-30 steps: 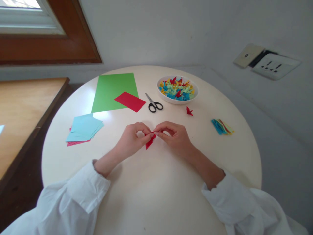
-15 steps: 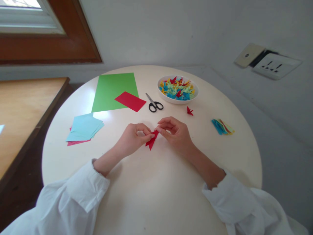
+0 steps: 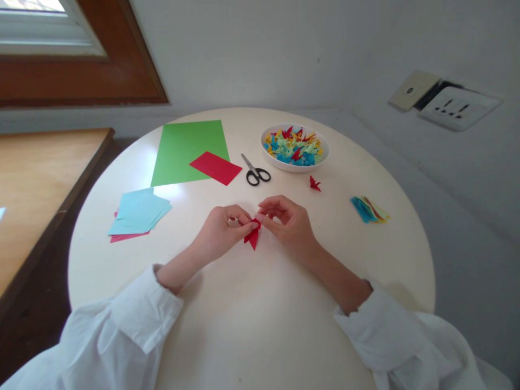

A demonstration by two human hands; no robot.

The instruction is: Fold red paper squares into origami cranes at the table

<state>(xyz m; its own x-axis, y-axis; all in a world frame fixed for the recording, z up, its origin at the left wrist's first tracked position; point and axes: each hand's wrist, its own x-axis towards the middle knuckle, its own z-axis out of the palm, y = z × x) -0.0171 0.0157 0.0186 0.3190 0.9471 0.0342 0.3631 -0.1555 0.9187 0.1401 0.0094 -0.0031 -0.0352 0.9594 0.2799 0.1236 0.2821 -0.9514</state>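
Note:
Between my hands is a small piece of folded red paper (image 3: 252, 238), its two pointed ends hanging down toward me. My left hand (image 3: 224, 230) pinches it from the left between thumb and forefinger. From the right, my right hand (image 3: 289, 225) pinches its upper part, the other fingers curled above. My fingertips hide the top of the fold. Beyond my right hand a finished red paper crane (image 3: 314, 184) lies on the table.
A white bowl (image 3: 294, 168) of colourful paper cranes stands at the back. Black-handled scissors (image 3: 255, 173), a red paper rectangle (image 3: 216, 168) and a green sheet (image 3: 190, 146) lie left of it. Light-blue squares (image 3: 140, 211) are at left, folded paper strips (image 3: 369, 210) at right.
My right hand has shifted slightly left, closer to my left hand. The folded red paper has turned a little, and its points now hang more straight down.

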